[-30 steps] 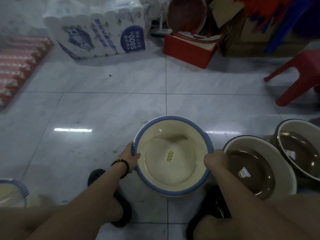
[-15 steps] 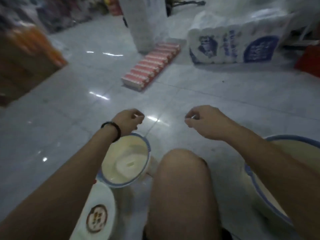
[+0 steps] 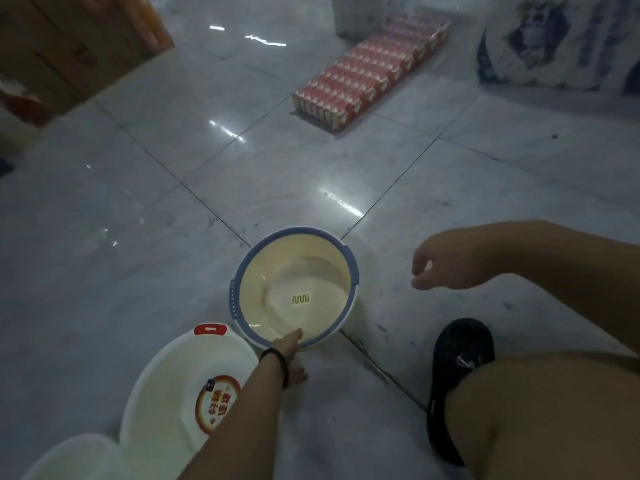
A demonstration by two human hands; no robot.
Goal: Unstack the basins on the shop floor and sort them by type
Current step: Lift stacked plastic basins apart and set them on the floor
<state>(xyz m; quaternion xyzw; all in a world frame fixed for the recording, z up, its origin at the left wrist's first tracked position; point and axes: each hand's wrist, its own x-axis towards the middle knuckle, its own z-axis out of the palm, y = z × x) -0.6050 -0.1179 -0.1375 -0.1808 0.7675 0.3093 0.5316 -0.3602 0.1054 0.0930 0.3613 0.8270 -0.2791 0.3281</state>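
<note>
- Round cream plastic basin with a blue rim (image 3: 304, 268) sits upright on the grey tiled floor (image 3: 138, 202), mid-frame.
- Left hand (image 3: 289, 355): straight fingers touch the rim edge at 6 o'clock, thumb splayed apart.
- Right hand (image 3: 440, 268): at 3 o'clock, off the rim, fingers loosely curled, holding nothing.
- White plastic basin with a red tab (image 3: 166, 375) lies just beside at 7 o'clock.
- Floor stretches wide from 9 to 12 o'clock; red carton pack (image 3: 367, 77) is well apart at 1 o'clock.

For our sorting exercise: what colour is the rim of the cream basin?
The rim is blue; the head view shows it best.
</note>
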